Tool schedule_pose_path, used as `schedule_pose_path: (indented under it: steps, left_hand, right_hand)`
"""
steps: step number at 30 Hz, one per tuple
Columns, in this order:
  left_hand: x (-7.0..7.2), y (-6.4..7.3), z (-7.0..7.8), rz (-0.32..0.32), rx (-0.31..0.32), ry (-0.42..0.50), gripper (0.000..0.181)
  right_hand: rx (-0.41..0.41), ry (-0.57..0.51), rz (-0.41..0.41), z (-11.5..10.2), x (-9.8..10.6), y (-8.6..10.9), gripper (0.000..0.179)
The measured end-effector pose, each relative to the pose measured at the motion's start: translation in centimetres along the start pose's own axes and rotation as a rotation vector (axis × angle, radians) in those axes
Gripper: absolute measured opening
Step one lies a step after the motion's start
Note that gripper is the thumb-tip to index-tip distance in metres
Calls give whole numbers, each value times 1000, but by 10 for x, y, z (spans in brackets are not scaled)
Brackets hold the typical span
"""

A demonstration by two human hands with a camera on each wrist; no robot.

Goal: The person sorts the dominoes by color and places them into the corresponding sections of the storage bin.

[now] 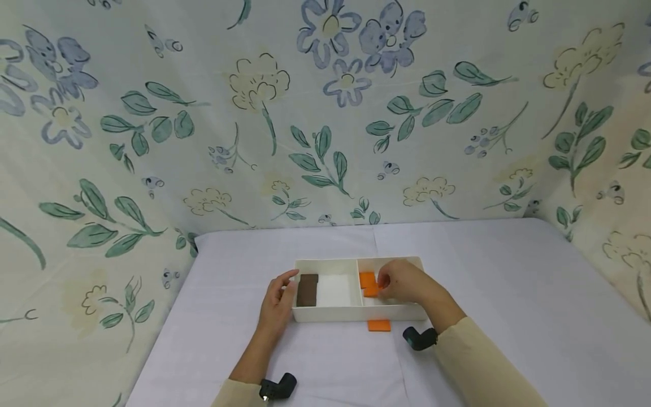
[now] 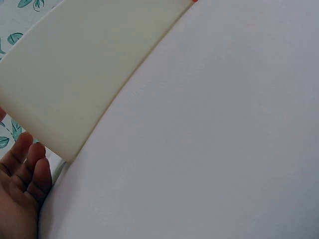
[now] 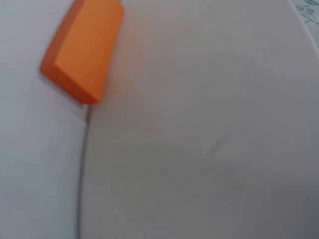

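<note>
A shallow white box (image 1: 330,314) with a divider stands on the table. My left hand (image 1: 277,302) is at its left end, fingers loosely bent, thumb close to the wall; in the left wrist view several fingertips (image 2: 36,149) show beside the box corner. My right hand (image 1: 407,281) reaches into the right compartment, finger and thumb pinching at the edge of an orange block (image 1: 370,292), partly hidden by the hand. Another orange block (image 1: 366,279) lies just behind it. Dark brown blocks (image 1: 307,291) sit along the left wall of the left compartment.
A loose orange block (image 1: 378,325) lies on the white tablecloth (image 1: 351,362) against the box's front wall; it shows large as an orange block (image 3: 84,50) in the right wrist view. A flowered cloth (image 1: 325,147) hangs behind the table.
</note>
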State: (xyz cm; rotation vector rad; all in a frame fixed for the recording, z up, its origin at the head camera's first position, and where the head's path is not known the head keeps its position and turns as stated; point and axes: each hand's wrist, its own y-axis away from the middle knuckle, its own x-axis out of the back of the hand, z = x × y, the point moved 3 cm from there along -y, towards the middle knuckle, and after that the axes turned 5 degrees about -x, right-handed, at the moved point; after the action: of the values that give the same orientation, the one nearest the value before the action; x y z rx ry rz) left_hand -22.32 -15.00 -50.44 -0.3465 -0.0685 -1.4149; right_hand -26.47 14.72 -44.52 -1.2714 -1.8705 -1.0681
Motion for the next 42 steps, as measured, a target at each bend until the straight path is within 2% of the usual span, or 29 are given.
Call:
schedule_pose_path:
  steps: [5, 12, 19, 27, 34, 38, 42]
  left_hand:
    - [1, -1, -1, -4, -7, -4, 32]
    - [0, -1, -2, 3, -23, -18, 31]
    - [1, -1, 0, -10, -9, -24, 32]
    - [1, -1, 0, -11, -3, -12, 32]
    - [-1, -1, 1, -1, -29, -24, 31]
    - [-1, 0, 1, 6, -38, -28, 32]
    - [0, 1, 1, 5, -18, -20, 31]
  right_hand:
    - [14, 9, 1, 0, -6, -7, 15]
    - [58, 24, 55, -1, -13, -15, 17]
    - [80, 11, 69, -1, -13, -14, 19]
    - [119, 1, 92, -2, -12, -10, 12]
    - [171, -95, 178, -11, -1, 17, 4]
    - [198, -145, 199, -17, 1, 39, 5]
    - [214, -163, 206, -20, 0, 62, 6]
